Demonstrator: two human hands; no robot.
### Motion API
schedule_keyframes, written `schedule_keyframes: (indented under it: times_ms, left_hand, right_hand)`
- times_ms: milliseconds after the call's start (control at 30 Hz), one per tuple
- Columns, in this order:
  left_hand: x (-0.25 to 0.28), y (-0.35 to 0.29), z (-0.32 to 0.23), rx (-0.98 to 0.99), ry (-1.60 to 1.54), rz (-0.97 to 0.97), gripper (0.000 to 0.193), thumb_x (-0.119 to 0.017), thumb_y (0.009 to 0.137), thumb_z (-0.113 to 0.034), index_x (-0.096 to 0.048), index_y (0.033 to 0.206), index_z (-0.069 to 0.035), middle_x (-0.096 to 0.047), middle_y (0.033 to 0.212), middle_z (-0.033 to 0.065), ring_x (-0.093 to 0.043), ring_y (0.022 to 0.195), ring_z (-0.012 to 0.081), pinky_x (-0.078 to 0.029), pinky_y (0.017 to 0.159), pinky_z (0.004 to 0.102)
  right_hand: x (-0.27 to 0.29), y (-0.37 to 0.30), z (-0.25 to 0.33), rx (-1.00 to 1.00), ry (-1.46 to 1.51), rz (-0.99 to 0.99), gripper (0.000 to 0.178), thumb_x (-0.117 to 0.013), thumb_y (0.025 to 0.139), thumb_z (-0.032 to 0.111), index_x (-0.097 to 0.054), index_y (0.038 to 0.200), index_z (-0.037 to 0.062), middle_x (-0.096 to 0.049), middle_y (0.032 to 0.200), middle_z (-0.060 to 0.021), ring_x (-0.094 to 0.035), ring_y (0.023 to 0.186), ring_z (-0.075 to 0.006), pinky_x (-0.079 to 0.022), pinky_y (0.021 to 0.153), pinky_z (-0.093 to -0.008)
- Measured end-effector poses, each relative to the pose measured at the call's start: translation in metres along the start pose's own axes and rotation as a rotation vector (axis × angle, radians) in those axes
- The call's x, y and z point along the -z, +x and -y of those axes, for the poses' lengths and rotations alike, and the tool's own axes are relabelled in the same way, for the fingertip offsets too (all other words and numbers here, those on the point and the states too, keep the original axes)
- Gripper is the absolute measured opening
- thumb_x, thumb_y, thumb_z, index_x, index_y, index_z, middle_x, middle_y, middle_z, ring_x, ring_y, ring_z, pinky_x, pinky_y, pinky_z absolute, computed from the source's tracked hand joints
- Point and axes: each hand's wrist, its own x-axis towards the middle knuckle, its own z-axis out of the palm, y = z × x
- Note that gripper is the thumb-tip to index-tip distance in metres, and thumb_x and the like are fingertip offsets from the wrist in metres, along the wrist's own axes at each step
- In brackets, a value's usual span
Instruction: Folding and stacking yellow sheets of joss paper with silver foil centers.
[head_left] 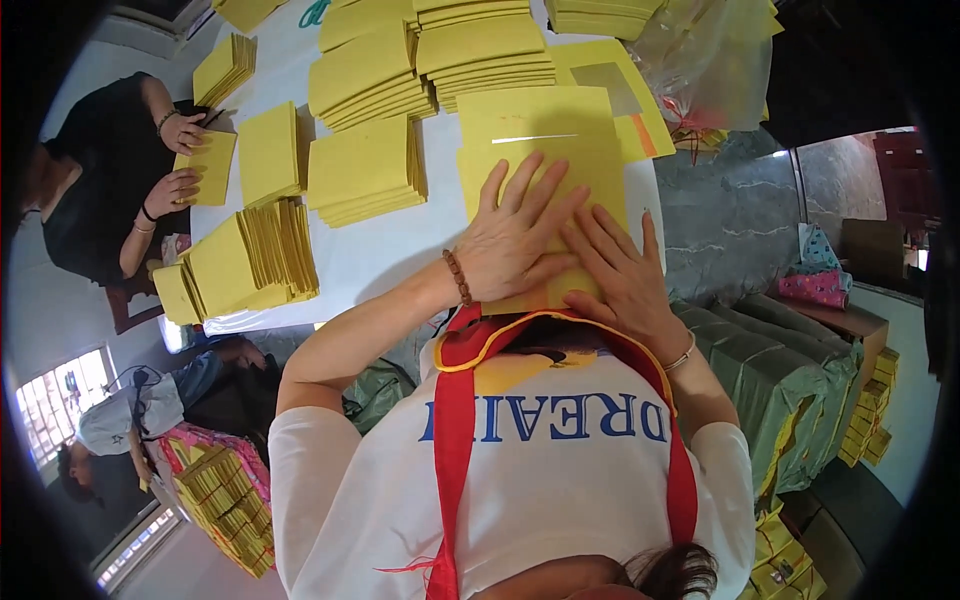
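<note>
Large yellow paper sheets (540, 118) lie in front of me at the near right part of the white-topped table (395, 235). A narrow white slit shows across the upper sheet. My left hand (515, 225) rests flat on the paper, fingers spread and pointing away from me. Beside it, my right hand (620, 265) lies with its fingers stretched out over the paper's right side, close to the left hand's fingers. Neither hand grips anything. Just beyond the sheets lies another yellow sheet with a grey patch (605, 90) and an orange strip.
Stacks of yellow paper (365, 165) cover the table's left and far parts. A co-worker (95, 180) at the left handles a yellow piece. Another person (130, 410) is farther back. A clear plastic bag (710, 65) stands at the far right, and green wrapped bundles (750, 370) sit right of me.
</note>
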Motion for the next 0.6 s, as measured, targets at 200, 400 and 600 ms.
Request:
schedule_keyframes:
  times_ms: [200,400,600]
  left_hand:
    - [0.0029,-0.0046,-0.0019,0.080,-0.111,-0.049,0.048,-0.070,0.073,-0.032,-0.055,0.112,-0.009,-0.046,0.117,0.0133,-0.039,0.112,0.0325,-0.030,0.093,0.0450]
    - [-0.0016,-0.0049,-0.0021,0.097,-0.091,-0.087,0.047,-0.071,0.072,-0.034,-0.057,0.111,-0.011,-0.048,0.118,0.0112,-0.040,0.113,0.0316,-0.031,0.093,0.0434]
    - [0.0024,-0.0063,-0.0025,0.088,-0.052,-0.097,0.045,-0.071,0.070,-0.034,-0.058,0.106,-0.010,-0.052,0.103,0.0085,-0.048,0.094,0.0276,-0.038,0.080,0.0397]
  right_hand:
    - [-0.0016,-0.0001,0.0009,-0.028,0.031,0.013,0.058,-0.050,0.087,0.044,-0.042,0.134,0.0115,-0.036,0.143,-0.0067,-0.030,0.134,-0.0229,-0.009,0.106,-0.0589]
    - [0.0011,0.0020,0.0018,-0.074,0.159,-0.019,0.052,-0.051,0.088,0.040,-0.047,0.129,0.0084,-0.039,0.141,-0.0069,-0.032,0.133,-0.0237,-0.010,0.107,-0.0571]
    - [-0.0005,0.0029,0.0007,-0.066,0.120,-0.019,0.055,-0.058,0.083,0.041,-0.048,0.126,0.0075,-0.044,0.138,-0.0077,-0.035,0.131,-0.0253,-0.011,0.108,-0.0562]
